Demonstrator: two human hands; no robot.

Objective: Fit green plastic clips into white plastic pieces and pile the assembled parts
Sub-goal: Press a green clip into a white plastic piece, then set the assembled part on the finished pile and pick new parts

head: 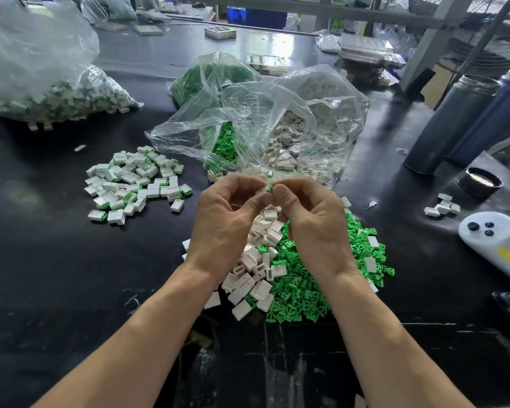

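My left hand (pixel 228 222) and my right hand (pixel 312 222) meet above the table, fingertips together. Between them sits a small white plastic piece (pixel 266 188), which my left fingers pinch, with a green clip (pixel 271 188) at its right end pinched by my right fingers. Under my hands lie loose white pieces (pixel 256 272) and, to their right, a heap of green clips (pixel 315 290). A pile of assembled white-and-green parts (pixel 136 184) lies to the left on the black table (pixel 71 275).
An open clear bag (pixel 248 128) holding green clips and white pieces stands just behind my hands. A large bag of assembled parts (pixel 42 83) is at the far left. Dark cylinders (pixel 454 122), a round lid (pixel 480 181) and a white tool (pixel 492 240) stand at the right.
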